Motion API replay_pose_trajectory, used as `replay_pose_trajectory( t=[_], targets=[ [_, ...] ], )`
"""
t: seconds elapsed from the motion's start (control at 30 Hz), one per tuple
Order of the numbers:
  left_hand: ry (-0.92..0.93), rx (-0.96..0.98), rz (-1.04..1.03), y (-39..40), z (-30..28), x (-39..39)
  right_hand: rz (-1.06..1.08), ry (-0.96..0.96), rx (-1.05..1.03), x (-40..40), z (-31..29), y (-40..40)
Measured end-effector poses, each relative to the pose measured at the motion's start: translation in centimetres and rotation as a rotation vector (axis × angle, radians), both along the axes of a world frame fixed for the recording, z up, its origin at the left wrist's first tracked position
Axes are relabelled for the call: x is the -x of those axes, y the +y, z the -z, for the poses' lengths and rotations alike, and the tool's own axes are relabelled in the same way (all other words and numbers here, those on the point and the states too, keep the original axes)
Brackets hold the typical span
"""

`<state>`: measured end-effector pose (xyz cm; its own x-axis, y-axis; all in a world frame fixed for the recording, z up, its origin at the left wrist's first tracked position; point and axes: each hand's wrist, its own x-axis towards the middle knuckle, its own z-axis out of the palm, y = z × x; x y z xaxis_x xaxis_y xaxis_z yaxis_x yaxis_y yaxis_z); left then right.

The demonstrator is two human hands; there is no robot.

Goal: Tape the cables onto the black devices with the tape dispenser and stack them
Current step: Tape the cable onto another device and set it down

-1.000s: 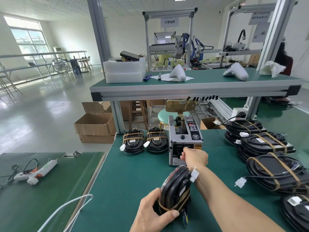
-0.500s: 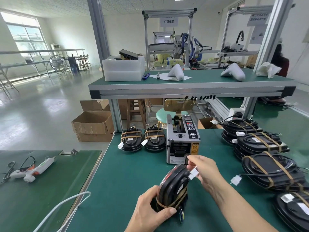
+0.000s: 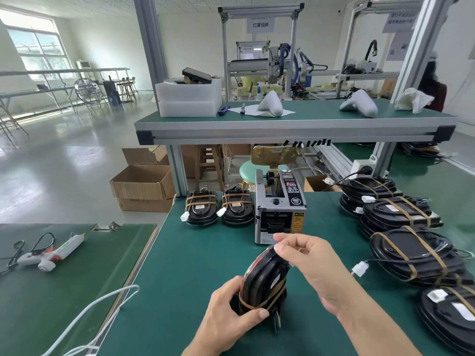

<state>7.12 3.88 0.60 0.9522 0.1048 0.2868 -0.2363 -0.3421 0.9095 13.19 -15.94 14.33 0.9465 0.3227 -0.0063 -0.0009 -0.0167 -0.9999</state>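
Observation:
A black device (image 3: 262, 281) stands on edge on the green table (image 3: 185, 265), a brown tape band around its lower part. My left hand (image 3: 228, 319) grips its bottom left side. My right hand (image 3: 305, 255) is at the device's top edge, thumb and fingers pinching what looks like a strip of tape. The grey tape dispenser (image 3: 280, 209) stands just behind. Two taped devices (image 3: 201, 210) (image 3: 237, 208) lie left of the dispenser. Stacks of taped devices (image 3: 416, 255) fill the right side.
A white glue gun (image 3: 51, 255) with a black cord lies on the lower left table. A white cable (image 3: 95, 307) curves at the table's left edge. An upper shelf (image 3: 295, 129) overhangs the back. Cardboard boxes (image 3: 144, 186) sit on the floor.
My right hand has pulled back from the dispenser's slot and come to the device's top edge. The left hand keeps its hold on the device.

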Motion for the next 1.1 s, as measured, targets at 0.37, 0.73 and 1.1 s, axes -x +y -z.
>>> replay_pose_trajectory(
  t=[0.37,0.73,1.1],
  targets=[
    [0.002,-0.011,0.001,-0.09,-0.32,0.17,-0.036,-0.029,0.056,-0.08,0.16,-0.1],
    [-0.01,-0.009,0.004,-0.08,-0.33,0.25,-0.031,-0.01,0.064,-0.5,0.07,-0.22],
    [-0.003,-0.01,0.007,0.0,-0.04,0.12,-0.036,-0.028,0.116,-0.48,-0.22,-0.13]
  ],
)
